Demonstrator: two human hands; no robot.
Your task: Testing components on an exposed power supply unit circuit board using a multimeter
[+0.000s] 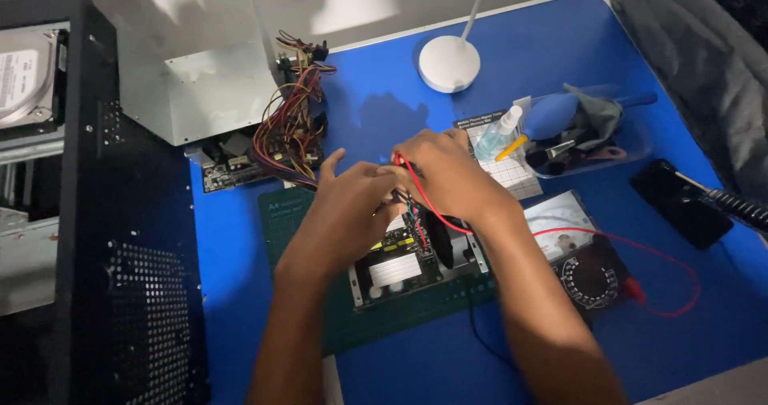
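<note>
Both hands over the open circuit board [404,265] on the green mat [300,213]: right hand [448,177] pinching the red probe lead [424,201], left hand [352,209] fingers curled at the board, grip unclear.

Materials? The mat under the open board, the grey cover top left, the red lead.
Mat: dark green, matte, faint grid, looks like rubbery cutting mat. Cover: flat grey sheet with folded edges, likely bare metal. Lead: thin, flexible, glossy red, probably plastic-insulated wire.
</note>
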